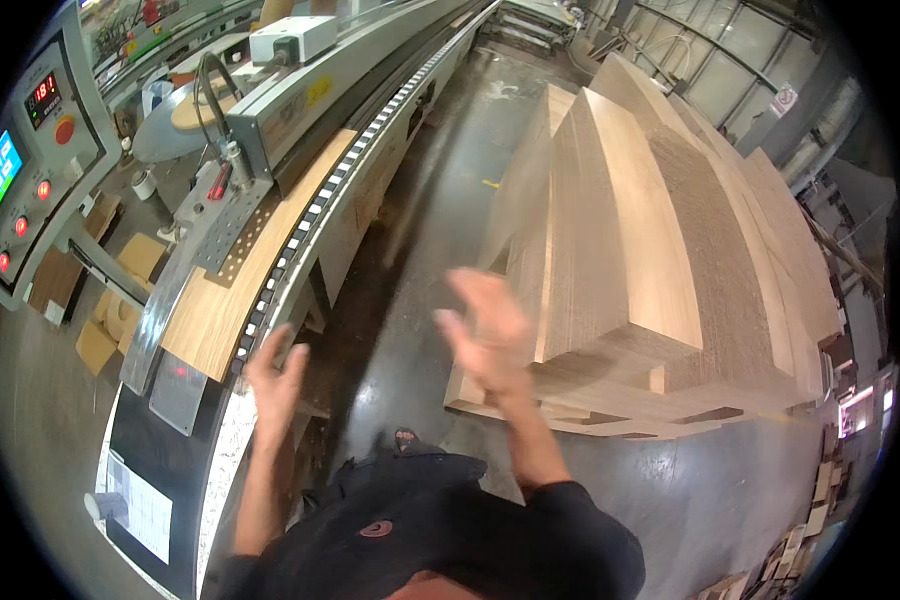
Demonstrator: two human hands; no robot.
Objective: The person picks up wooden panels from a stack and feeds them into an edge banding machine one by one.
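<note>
My left hand [278,372] is held beside the machine's edge, near the front end of a light wooden board [208,325]; its fingers are apart and nothing is in them. The board lies along the machine's feed track [300,235], partly under a perforated metal plate [238,240]. My right hand [488,325] is in the air over the aisle, close to the stacked wooden panels [590,240]. Though smeared by motion, it shows thumb and fingers apart and holds nothing. A gap separates it from the stack in this view.
On the left stands a control panel [40,150] with a screen and red buttons. A paper sheet [142,512] lies on the machine's black front table [185,465]. Cardboard [120,315] is on the floor behind. Wood offcuts [795,540] line the lower right.
</note>
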